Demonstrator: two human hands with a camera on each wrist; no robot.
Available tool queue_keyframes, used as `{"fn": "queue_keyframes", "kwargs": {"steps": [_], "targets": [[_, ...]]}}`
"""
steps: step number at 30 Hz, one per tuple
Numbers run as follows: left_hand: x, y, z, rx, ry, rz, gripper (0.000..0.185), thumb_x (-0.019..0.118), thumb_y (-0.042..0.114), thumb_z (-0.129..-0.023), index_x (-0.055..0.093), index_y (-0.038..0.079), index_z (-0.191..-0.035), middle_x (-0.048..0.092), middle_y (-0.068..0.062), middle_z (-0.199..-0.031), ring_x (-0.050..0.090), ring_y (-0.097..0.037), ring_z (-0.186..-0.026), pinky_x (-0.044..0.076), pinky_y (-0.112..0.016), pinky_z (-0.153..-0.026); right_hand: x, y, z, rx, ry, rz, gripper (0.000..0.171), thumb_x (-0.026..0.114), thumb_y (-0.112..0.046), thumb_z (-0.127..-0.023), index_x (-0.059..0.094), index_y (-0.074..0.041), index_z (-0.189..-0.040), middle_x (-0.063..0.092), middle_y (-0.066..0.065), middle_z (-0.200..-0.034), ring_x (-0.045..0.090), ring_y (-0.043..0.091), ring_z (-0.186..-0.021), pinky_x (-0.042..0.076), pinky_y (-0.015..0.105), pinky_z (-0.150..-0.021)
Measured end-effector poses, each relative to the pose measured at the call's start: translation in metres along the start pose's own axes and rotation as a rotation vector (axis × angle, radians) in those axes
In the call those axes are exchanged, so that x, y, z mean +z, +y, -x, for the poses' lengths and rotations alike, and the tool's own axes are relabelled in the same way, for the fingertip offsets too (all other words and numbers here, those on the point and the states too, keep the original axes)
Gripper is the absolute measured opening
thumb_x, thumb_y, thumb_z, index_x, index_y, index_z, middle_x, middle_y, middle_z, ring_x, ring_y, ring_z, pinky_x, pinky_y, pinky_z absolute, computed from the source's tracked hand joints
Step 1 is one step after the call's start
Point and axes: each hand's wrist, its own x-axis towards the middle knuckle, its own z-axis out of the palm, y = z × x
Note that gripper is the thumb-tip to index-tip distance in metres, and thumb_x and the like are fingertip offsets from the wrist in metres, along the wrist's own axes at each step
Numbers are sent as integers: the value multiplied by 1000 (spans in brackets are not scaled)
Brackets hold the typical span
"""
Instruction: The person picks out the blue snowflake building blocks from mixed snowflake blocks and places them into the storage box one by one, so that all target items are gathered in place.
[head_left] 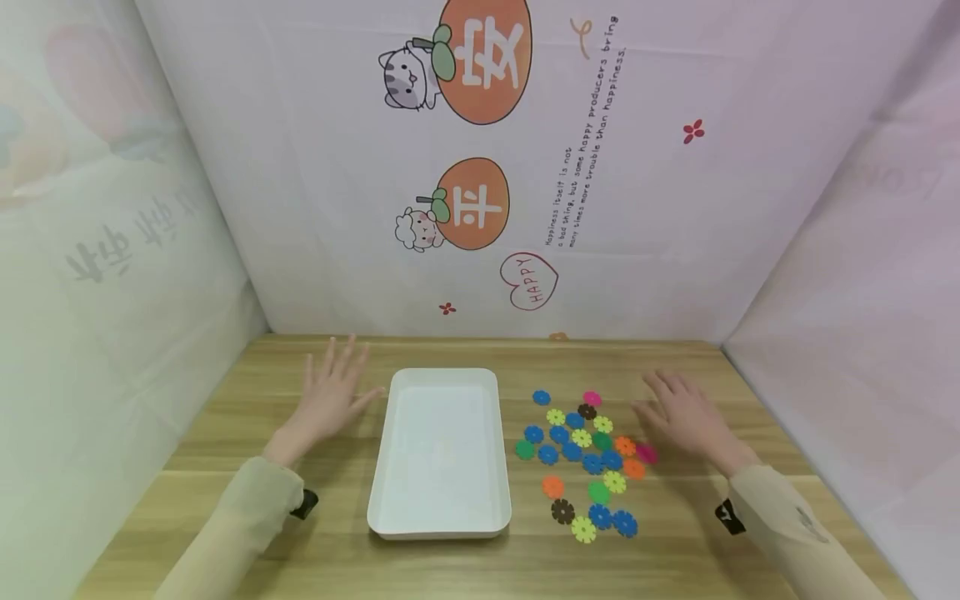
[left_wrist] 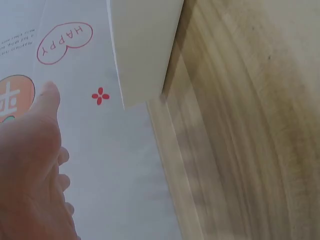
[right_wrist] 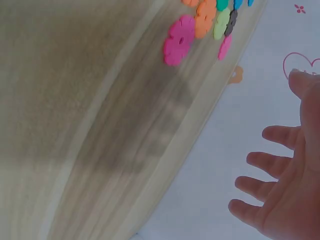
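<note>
A white rectangular tray (head_left: 439, 521) stands on the wooden table with nothing in it. Left of it, my left hand (head_left: 333, 400) is held with fingers spread, thumb pointing toward the tray's side. On the tray's right lie several flower-shaped plastic discs in blue, yellow, green, orange, brown and pink, such as a blue disc (head_left: 599, 516) and a pink disc (right_wrist: 179, 40). My right hand (head_left: 686, 417) hovers beside the right edge of these discs, fingers extended and nothing in it. Its shadow falls on the table in the right wrist view.
The wooden table (head_left: 315, 542) ends at a back wall covered with printed white cloth (head_left: 637, 275). Similar cloth walls stand at the left (head_left: 90, 350) and right (head_left: 870, 350). A dark band (head_left: 729, 517) shows at the right wrist.
</note>
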Motion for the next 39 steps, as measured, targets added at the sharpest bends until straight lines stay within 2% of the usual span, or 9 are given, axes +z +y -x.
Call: {"fn": "queue_keyframes", "kwargs": {"steps": [6,11,17,21,25,29,34,39], "targets": [[3,12,6,62,-25,49,85,55,48,-99,13,6,-159,3,-19,-167,-5,-48,-153,-2,-72,-119,-2,-11,12,-40,-2,-68,64,59,-38,-99,44,5,-144,44,34,-145,43,54,-131,36,70,-107],[10,18,11,111,-20,31,88,56,49,-98,14,2,-158,9,-19,-167,2,-48,-153,9,-68,-121,-1,-20,21,-61,-16,-150,58,63,-33,-97,49,5,-139,54,31,-135,55,50,-120,49,65,-96],[19,22,13,155,-12,2,85,58,48,-97,20,2,-157,15,-22,-165,13,-49,-151,14,-67,-121,4,-26,34,-95,-23,-212,53,67,-30,-94,54,5,-133,59,29,-129,59,47,-115,54,60,-91],[23,23,16,197,-18,-13,83,59,46,-97,26,-4,-154,22,-26,-162,21,-49,-149,22,-65,-120,7,-30,39,-142,-26,-247,45,70,-22,-91,59,7,-125,66,23,-116,66,37,-101,59,46,-82],[29,23,20,208,-41,-25,83,58,47,-97,27,-7,-153,24,-26,-161,25,-46,-149,26,-62,-119,8,-32,43,-190,-58,-327,41,71,-16,-90,61,9,-120,70,16,-103,68,30,-87,61,34,-74],[35,22,21,218,-51,-14,82,58,46,-98,28,-7,-152,26,-26,-161,27,-45,-149,26,-63,-119,7,-35,50,-180,-126,-422,42,72,-19,-89,61,8,-120,70,16,-103,69,30,-89,61,31,-74],[37,24,22,224,-88,-3,79,55,47,-99,29,-5,-153,26,-23,-162,26,-44,-150,24,-63,-120,5,-38,58,-159,-212,-446,40,73,-25,-89,63,4,-115,70,13,-102,69,23,-88,59,22,-71],[37,25,24,216,-128,-6,79,52,48,-100,28,-4,-153,24,-22,-163,23,-43,-151,23,-63,-121,4,-42,63,-201,-260,-488,36,73,-23,-88,63,3,-112,70,9,-98,67,11,-85,59,22,-71]]}}
